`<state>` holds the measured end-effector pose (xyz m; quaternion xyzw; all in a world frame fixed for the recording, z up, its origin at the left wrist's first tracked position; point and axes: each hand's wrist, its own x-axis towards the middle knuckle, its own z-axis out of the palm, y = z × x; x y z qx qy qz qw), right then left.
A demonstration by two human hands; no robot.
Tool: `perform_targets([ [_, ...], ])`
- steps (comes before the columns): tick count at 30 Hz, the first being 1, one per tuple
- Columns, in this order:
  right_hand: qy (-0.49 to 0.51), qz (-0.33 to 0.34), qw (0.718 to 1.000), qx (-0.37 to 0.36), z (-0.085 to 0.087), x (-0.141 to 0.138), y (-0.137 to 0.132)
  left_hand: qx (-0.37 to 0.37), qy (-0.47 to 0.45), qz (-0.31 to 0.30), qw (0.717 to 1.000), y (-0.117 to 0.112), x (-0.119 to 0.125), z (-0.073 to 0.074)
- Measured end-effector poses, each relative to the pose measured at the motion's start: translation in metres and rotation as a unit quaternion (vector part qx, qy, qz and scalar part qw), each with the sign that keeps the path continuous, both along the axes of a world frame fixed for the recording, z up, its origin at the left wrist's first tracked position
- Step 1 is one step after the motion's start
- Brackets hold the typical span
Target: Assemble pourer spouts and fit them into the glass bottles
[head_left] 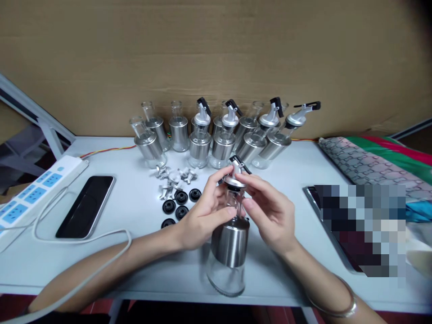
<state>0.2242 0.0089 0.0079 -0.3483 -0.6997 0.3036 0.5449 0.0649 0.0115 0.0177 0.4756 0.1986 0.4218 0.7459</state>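
Observation:
A glass bottle with a steel sleeve (230,245) stands on the white table (141,265) near its front edge. My left hand (202,213) grips its glass neck, fingers curled round it. My right hand (272,211) pinches the silver pourer cap with a black lever (235,173) on top of the neck. Behind stand several like bottles (200,146), some with pourer caps, some bare-necked. Loose silver spouts (172,177) and black rubber stoppers (180,204) lie just left of my left hand.
A black phone (86,204) lies at left, beside a white power strip (30,193) whose cable (84,238) loops over my left forearm. At right lie a dark tablet, partly blurred out (337,229), and patterned fabric (371,162). A cardboard wall (216,58) backs the table.

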Motion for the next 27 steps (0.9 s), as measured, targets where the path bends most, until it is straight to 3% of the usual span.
perform_targets([
  [5,0.052,0.019,0.998,-0.026,-0.002,0.001,0.002,-0.009,0.021,-0.008,1.0,0.005,-0.004,-0.002],
  [13,0.033,0.103,0.988,-0.11,0.011,0.026,0.018,-0.017,0.009,-0.017,1.0,0.018,-0.007,-0.007],
  [22,0.061,0.108,0.98,-0.159,0.015,0.025,0.018,-0.022,0.001,-0.019,1.0,0.016,-0.006,-0.007],
  [27,0.126,0.109,0.969,-0.18,0.014,0.021,0.016,-0.019,-0.013,-0.022,1.0,0.017,-0.007,-0.008],
])
